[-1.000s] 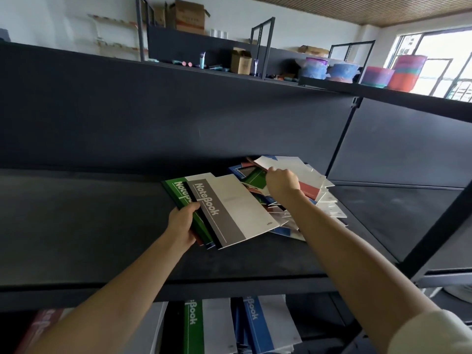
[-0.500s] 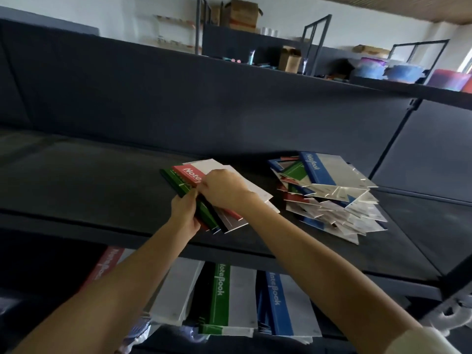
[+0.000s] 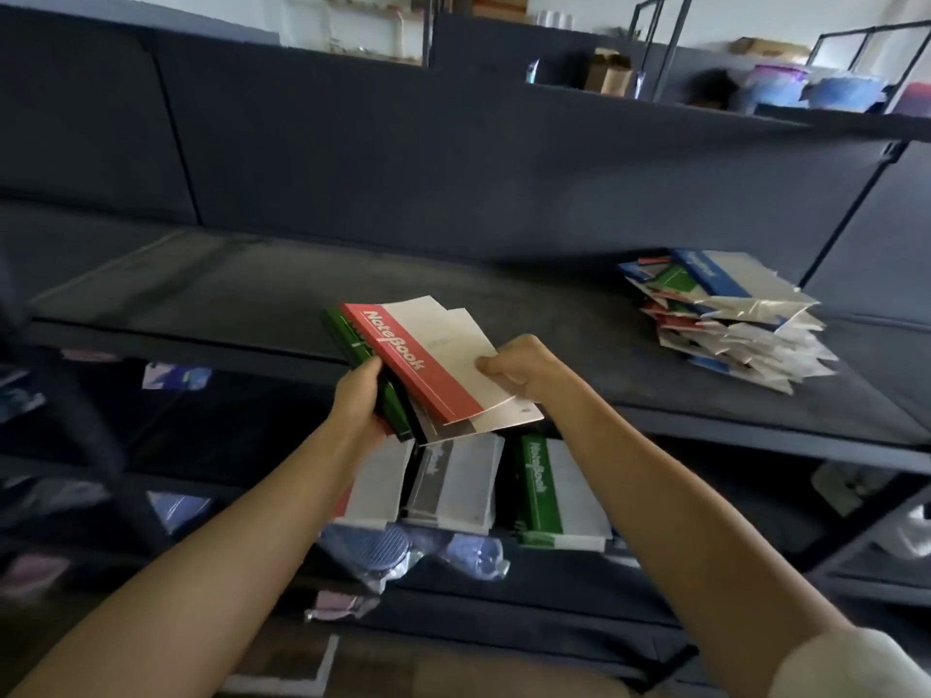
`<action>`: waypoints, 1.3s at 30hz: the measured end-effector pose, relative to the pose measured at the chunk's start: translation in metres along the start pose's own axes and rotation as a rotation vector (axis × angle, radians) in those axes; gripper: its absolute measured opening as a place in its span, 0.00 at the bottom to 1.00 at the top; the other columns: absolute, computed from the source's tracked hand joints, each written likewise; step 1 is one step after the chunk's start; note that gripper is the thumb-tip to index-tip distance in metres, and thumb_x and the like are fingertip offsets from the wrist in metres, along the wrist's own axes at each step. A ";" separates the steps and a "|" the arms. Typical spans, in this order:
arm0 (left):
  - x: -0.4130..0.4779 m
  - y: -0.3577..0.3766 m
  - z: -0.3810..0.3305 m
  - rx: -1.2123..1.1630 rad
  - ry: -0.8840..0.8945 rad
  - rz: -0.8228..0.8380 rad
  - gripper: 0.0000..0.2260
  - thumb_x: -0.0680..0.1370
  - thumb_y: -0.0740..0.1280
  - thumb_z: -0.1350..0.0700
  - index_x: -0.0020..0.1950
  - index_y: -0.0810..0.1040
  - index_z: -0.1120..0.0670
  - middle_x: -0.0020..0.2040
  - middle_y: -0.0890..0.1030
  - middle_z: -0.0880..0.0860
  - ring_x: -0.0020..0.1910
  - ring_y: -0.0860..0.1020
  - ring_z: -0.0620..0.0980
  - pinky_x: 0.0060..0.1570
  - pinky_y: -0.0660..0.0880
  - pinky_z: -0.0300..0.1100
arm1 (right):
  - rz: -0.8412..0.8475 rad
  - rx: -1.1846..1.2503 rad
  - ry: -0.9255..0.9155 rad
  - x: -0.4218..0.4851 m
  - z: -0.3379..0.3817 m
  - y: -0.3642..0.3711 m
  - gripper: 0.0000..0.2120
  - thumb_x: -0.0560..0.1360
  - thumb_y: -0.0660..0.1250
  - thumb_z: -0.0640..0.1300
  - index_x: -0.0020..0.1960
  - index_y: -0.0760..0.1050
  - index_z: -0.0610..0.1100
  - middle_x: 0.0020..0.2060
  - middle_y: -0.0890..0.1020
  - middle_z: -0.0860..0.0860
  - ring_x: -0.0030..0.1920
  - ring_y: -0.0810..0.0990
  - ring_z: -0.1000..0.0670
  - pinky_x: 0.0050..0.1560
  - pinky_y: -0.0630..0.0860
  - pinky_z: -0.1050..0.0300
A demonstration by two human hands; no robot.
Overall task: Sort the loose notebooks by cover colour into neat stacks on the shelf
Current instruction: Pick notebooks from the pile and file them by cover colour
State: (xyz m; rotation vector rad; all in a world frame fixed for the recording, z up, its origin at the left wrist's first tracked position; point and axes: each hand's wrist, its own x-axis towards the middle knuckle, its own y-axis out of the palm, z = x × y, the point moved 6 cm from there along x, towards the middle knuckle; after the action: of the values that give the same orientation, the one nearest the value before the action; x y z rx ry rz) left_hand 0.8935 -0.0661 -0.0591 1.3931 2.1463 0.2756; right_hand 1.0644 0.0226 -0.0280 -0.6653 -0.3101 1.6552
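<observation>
Red-banded notebook point(image 3: 409, 362) tops bundle point(image 3: 434, 431) | left fingers point(image 3: 369, 369) grip spines | right fingers point(image 3: 492, 367) seemingly pinch cover

Dark grey shelving point(image 3: 226, 289), black metal frames point(image 3: 672, 42) above, white wall point(image 3: 730, 12) behind.

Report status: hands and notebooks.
Left hand grips bundle. Right hand pinches red notebook on top. Mixed pile on shelf, right. No obstruction seen.
</observation>
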 end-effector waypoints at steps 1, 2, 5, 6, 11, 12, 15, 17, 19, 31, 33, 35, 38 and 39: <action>-0.004 -0.011 0.002 0.018 -0.017 0.020 0.13 0.81 0.59 0.53 0.61 0.75 0.58 0.52 0.81 0.57 0.47 0.81 0.53 0.40 0.77 0.46 | -0.015 0.039 0.022 -0.010 -0.004 0.012 0.13 0.71 0.73 0.41 0.47 0.76 0.33 0.44 0.80 0.42 0.45 0.80 0.44 0.42 0.74 0.55; -0.009 -0.021 0.002 0.036 -0.030 0.039 0.13 0.81 0.59 0.53 0.61 0.75 0.57 0.51 0.81 0.57 0.46 0.80 0.52 0.39 0.77 0.45 | -0.024 0.077 0.033 -0.018 -0.008 0.023 0.11 0.71 0.73 0.40 0.46 0.76 0.34 0.43 0.79 0.43 0.42 0.79 0.46 0.40 0.74 0.57; -0.024 -0.049 0.009 0.114 -0.054 0.092 0.13 0.81 0.58 0.57 0.63 0.74 0.58 0.48 0.81 0.55 0.43 0.80 0.50 0.32 0.77 0.40 | 0.002 0.126 0.049 -0.046 -0.017 0.057 0.09 0.71 0.73 0.39 0.45 0.75 0.36 0.38 0.77 0.44 0.32 0.75 0.50 0.27 0.69 0.64; -0.029 -0.060 0.012 0.136 -0.063 0.097 0.13 0.81 0.57 0.58 0.63 0.74 0.58 0.48 0.81 0.55 0.43 0.80 0.50 0.31 0.77 0.39 | 0.006 0.110 0.052 -0.054 -0.019 0.068 0.09 0.71 0.73 0.40 0.46 0.76 0.36 0.37 0.77 0.45 0.32 0.74 0.50 0.25 0.68 0.64; -0.045 -0.117 0.030 0.153 -0.069 0.025 0.11 0.82 0.57 0.58 0.62 0.73 0.56 0.47 0.81 0.55 0.45 0.80 0.53 0.41 0.77 0.47 | 0.001 -0.019 0.080 -0.087 -0.032 0.105 0.16 0.72 0.72 0.46 0.52 0.78 0.35 0.41 0.78 0.46 0.40 0.79 0.48 0.40 0.76 0.57; -0.048 -0.127 0.033 0.159 -0.066 0.006 0.09 0.82 0.57 0.59 0.59 0.74 0.56 0.46 0.81 0.55 0.44 0.80 0.53 0.41 0.77 0.47 | 0.004 -0.048 0.083 -0.091 -0.036 0.112 0.15 0.72 0.72 0.46 0.52 0.77 0.36 0.41 0.78 0.47 0.41 0.79 0.48 0.42 0.77 0.57; -0.058 -0.154 0.046 0.148 -0.096 -0.048 0.08 0.82 0.56 0.60 0.53 0.75 0.56 0.44 0.80 0.55 0.42 0.79 0.53 0.40 0.76 0.47 | 0.035 -0.070 0.109 -0.102 -0.051 0.135 0.10 0.73 0.71 0.46 0.44 0.75 0.40 0.37 0.78 0.48 0.35 0.77 0.51 0.36 0.74 0.61; -0.065 -0.170 0.059 0.105 -0.145 -0.059 0.08 0.81 0.59 0.56 0.51 0.76 0.56 0.45 0.81 0.55 0.42 0.80 0.52 0.40 0.77 0.46 | 0.056 -0.070 0.156 -0.107 -0.066 0.151 0.11 0.73 0.70 0.45 0.38 0.73 0.40 0.32 0.76 0.48 0.29 0.74 0.52 0.28 0.70 0.62; -0.071 -0.185 0.075 0.029 -0.195 -0.086 0.11 0.80 0.61 0.49 0.54 0.76 0.55 0.48 0.81 0.56 0.44 0.81 0.53 0.39 0.78 0.45 | 0.066 -0.088 0.198 -0.112 -0.084 0.167 0.14 0.74 0.69 0.45 0.34 0.70 0.40 0.29 0.73 0.48 0.28 0.72 0.51 0.27 0.67 0.62; -0.106 -0.216 0.146 0.164 -0.429 -0.174 0.05 0.80 0.62 0.55 0.55 0.74 0.53 0.57 0.78 0.56 0.52 0.77 0.56 0.52 0.71 0.51 | 0.308 0.014 0.396 -0.139 -0.176 0.212 0.12 0.76 0.61 0.33 0.59 0.70 0.39 0.51 0.77 0.43 0.47 0.76 0.45 0.39 0.76 0.56; -0.104 -0.222 0.149 0.177 -0.424 -0.169 0.07 0.80 0.62 0.54 0.58 0.72 0.52 0.56 0.78 0.55 0.51 0.76 0.55 0.52 0.71 0.51 | 0.380 0.089 0.425 -0.143 -0.181 0.220 0.15 0.76 0.61 0.31 0.59 0.66 0.43 0.56 0.74 0.44 0.52 0.75 0.45 0.45 0.77 0.51; -0.099 -0.228 0.150 0.201 -0.428 -0.145 0.10 0.81 0.61 0.54 0.61 0.71 0.52 0.56 0.78 0.55 0.52 0.76 0.55 0.53 0.71 0.51 | 0.412 0.143 0.448 -0.144 -0.184 0.226 0.17 0.76 0.60 0.29 0.60 0.64 0.44 0.57 0.73 0.46 0.53 0.75 0.45 0.46 0.77 0.50; -0.086 -0.236 0.150 0.241 -0.449 -0.134 0.11 0.80 0.61 0.53 0.62 0.70 0.52 0.54 0.78 0.54 0.51 0.76 0.54 0.50 0.71 0.50 | 0.368 0.111 0.454 -0.134 -0.188 0.236 0.16 0.75 0.60 0.29 0.58 0.65 0.44 0.55 0.72 0.46 0.51 0.75 0.45 0.46 0.79 0.48; -0.081 -0.239 0.147 0.246 -0.448 -0.134 0.11 0.80 0.62 0.53 0.62 0.71 0.52 0.54 0.78 0.54 0.49 0.77 0.53 0.48 0.72 0.49 | 0.325 0.097 0.450 -0.127 -0.188 0.239 0.15 0.75 0.60 0.29 0.56 0.65 0.44 0.54 0.73 0.46 0.50 0.76 0.44 0.46 0.80 0.46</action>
State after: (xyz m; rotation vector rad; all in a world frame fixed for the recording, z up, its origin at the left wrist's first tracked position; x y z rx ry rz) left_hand 0.8149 -0.2615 -0.2608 1.2835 1.9250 -0.3344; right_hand 0.9891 -0.1784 -0.2775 -1.0287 0.2116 1.7538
